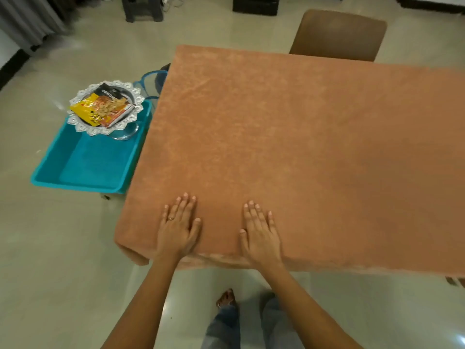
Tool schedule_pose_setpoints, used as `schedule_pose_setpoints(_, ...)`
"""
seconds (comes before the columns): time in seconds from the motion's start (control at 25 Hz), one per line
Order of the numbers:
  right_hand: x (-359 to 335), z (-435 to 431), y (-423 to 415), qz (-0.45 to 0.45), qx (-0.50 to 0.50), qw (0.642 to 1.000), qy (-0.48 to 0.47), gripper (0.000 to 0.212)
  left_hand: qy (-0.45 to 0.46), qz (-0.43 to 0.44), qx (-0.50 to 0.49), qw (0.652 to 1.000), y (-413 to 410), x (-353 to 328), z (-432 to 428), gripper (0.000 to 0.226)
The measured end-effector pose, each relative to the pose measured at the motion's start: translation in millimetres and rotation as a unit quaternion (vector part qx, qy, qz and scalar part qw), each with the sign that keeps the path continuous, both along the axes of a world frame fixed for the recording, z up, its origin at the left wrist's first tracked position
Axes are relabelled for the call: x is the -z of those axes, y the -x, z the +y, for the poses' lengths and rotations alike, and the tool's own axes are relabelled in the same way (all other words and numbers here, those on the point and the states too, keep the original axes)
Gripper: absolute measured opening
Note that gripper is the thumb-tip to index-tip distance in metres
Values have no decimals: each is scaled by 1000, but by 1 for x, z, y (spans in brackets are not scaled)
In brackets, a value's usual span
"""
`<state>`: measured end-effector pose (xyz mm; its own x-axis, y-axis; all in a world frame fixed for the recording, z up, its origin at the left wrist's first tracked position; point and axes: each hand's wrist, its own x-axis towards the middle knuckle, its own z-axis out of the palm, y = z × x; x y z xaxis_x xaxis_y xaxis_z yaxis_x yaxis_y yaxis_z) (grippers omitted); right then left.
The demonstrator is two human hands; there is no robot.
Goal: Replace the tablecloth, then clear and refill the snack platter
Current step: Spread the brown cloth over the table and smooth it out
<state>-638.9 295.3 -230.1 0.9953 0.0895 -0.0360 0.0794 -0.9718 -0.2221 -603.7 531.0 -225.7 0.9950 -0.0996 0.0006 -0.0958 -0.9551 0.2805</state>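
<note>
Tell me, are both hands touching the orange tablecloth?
Touching. The head view shows the left hand and right hand lying flat on the orange tablecloth.

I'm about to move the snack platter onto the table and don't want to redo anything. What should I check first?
1. Tablecloth flat across the tabletop: ok.
2. Cloth's right end: cannot tell, out of view.
3. Left hand and right hand free: ok, both lie flat on the cloth, holding nothing.
4. Platter cleared: not ok, snack packets lie on it.
5. Platter located: ok, at the far end of the blue tub, left of the table.
</note>
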Motion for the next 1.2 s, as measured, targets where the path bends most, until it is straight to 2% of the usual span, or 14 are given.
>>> schedule_pose_setpoints(0.12, -2, -50, 7, -6, 73, 997, 2, 67, 17, -33, -48, 998, -16, -14, -38, 59)
schedule_pose_setpoints(0.16, -4, -56, 5, -2, 79, 997, -7, 68, 31, -38, -18, 999, -22, -18, -67, 57)
schedule_pose_setpoints(0.24, -5, -60, 2, 5, 50, 998, -24, 66, 52, -31, 107, 992, -22, -18, -129, 56)
schedule_pose_setpoints(0.32, -4, -77, 4, 4, 19, 999, -29, 63, 24, -5, 185, 982, -13, -11, -172, 57)
schedule_pose_setpoints(0.48, 0, -171, 23, 6, 72, 997, -14, 62, -1, 25, 136, 990, -9, 0, -178, 61)
schedule_pose_setpoints(0.64, -6, -296, 50, 11, 138, 990, 7, 64, -8, 6, 129, 992, -8, 0, -182, 64)
schedule_pose_setpoints(0.8, -9, -333, 47, 26, 180, 983, 1, 68, -13, -8, 57, 998, -6, -5, -256, 65)
schedule_pose_setpoints(0.92, -8, -314, 20, 19, 123, 991, -40, 65, 44, -3, 122, 992, -6, -6, -356, 61)
schedule_pose_setpoints(1.0, -6, -315, 12, 14, 84, 995, -50, 61, 49, 8, 172, 984, -4, -4, -411, 60)
schedule_pose_setpoints(1.12, -2, -347, 18, 7, 74, 997, -24, 61, 5, 17, 197, 980, 0, 0, -434, 59)
schedule_pose_setpoints(1.2, -4, -383, 27, 9, 114, 993, -3, 63, -8, 12, 202, 979, 0, -1, -428, 61)
